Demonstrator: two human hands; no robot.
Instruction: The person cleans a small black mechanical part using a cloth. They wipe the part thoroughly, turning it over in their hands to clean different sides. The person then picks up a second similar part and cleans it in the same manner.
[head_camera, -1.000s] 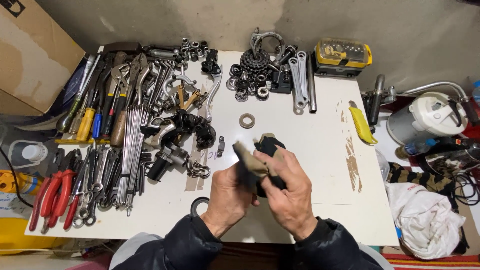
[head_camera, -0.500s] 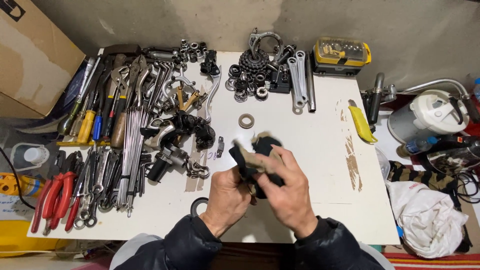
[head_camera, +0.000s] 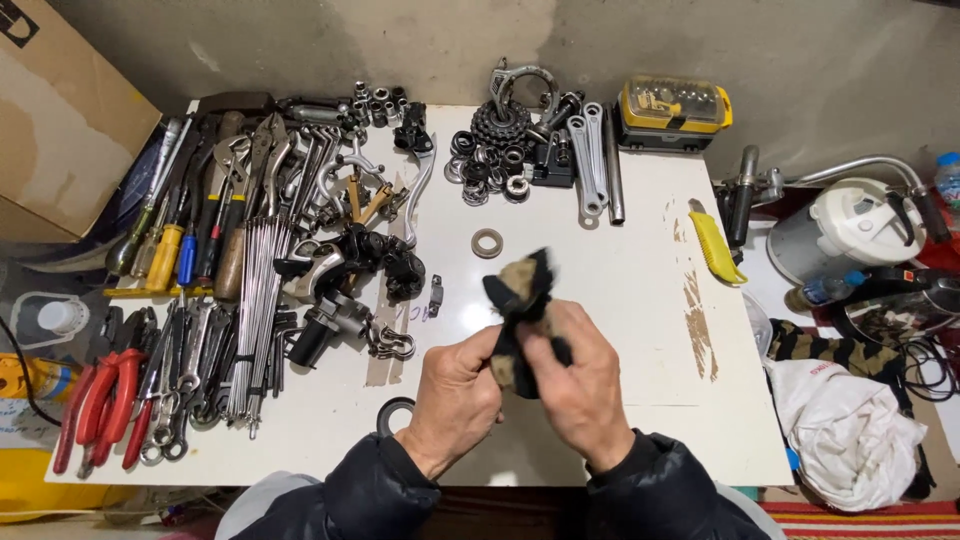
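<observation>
Both hands meet over the near middle of the white table (head_camera: 620, 300). My left hand (head_camera: 455, 395) and my right hand (head_camera: 580, 385) together clutch a dirty black and tan rag (head_camera: 520, 290), bunched between the fingers with its top sticking up. Whatever is wrapped inside the rag is hidden. A black ring (head_camera: 395, 412) lies on the table just left of my left wrist. A small tan ring (head_camera: 487, 242) sits a little beyond the rag.
Wrenches, pliers, screwdrivers and spokes (head_camera: 255, 300) crowd the table's left side. Black bike parts (head_camera: 360, 265) lie left of centre; bearings, a sprocket and crank arms (head_camera: 590, 160) sit at the back. A yellow case (head_camera: 675, 110), a yellow knife (head_camera: 715, 245), and white cloth (head_camera: 850, 430) are right.
The rag has been bunched tighter and twisted between both hands, its top now pointing up; the hands stay in the same spot.
</observation>
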